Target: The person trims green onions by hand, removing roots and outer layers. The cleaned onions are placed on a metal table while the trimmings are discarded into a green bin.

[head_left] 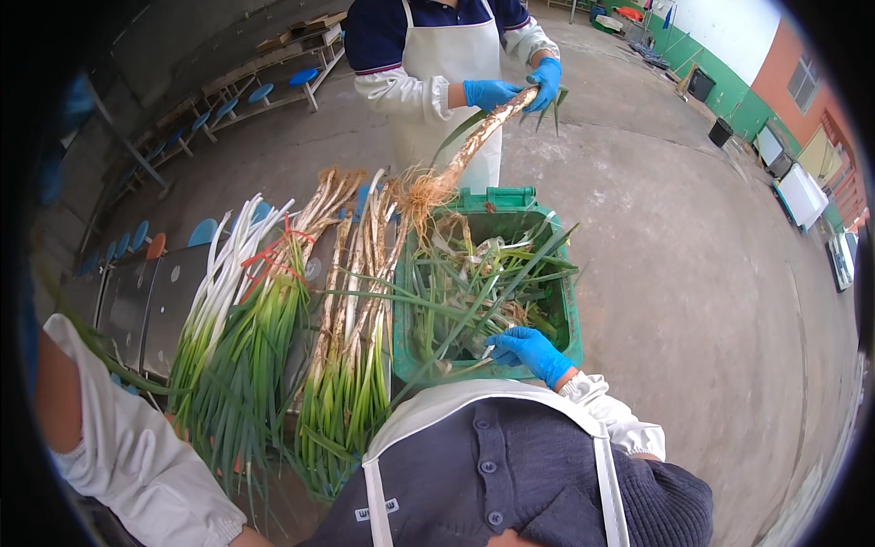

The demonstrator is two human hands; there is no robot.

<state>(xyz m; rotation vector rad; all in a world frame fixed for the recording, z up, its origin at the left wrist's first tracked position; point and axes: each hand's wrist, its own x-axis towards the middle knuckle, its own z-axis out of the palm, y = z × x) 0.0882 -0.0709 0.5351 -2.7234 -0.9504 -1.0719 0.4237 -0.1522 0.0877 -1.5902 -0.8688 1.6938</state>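
Observation:
My right hand, in a blue glove, reaches over the near rim of a green bin. Its fingers are pinched on a pale strip of scallion. The bin holds a heap of green leaves and peelings. On the far left my left arm, in a white sleeve, runs up to the dark picture edge. Its hand is almost wholly lost there, so its fingers cannot be made out. A blurred green leaf trails close to that arm. Left of the bin lie unpeeled scallions with brown skins.
Farther left lies a scallion bunch with a red tie. Across the bin, a co-worker in a white apron holds rooty scallions in blue gloves. Blue stools stand behind; concrete floor spreads to the right.

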